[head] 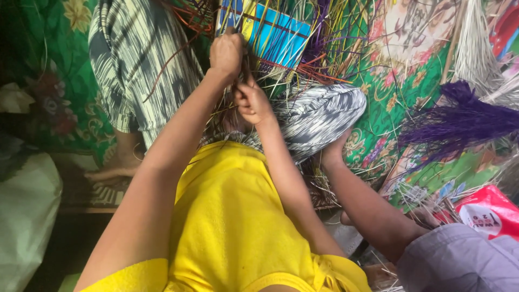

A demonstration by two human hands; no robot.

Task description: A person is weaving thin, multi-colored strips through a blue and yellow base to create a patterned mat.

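Upper centre: left hand [226,54] pins the blue-and-yellow woven panel [273,33] steady over the lap; right hand [252,101], just below, is closed on thin strands [303,65], pulling them taut.

Lying over the floor, a green flowered cloth [389,97]. Resting on it at the right, a purple bundle of strips [459,121], pale straw [478,48] above, a red-and-white plastic bag [489,211] below. Sitting at the left edge, a pale sack [24,216] in dim light.
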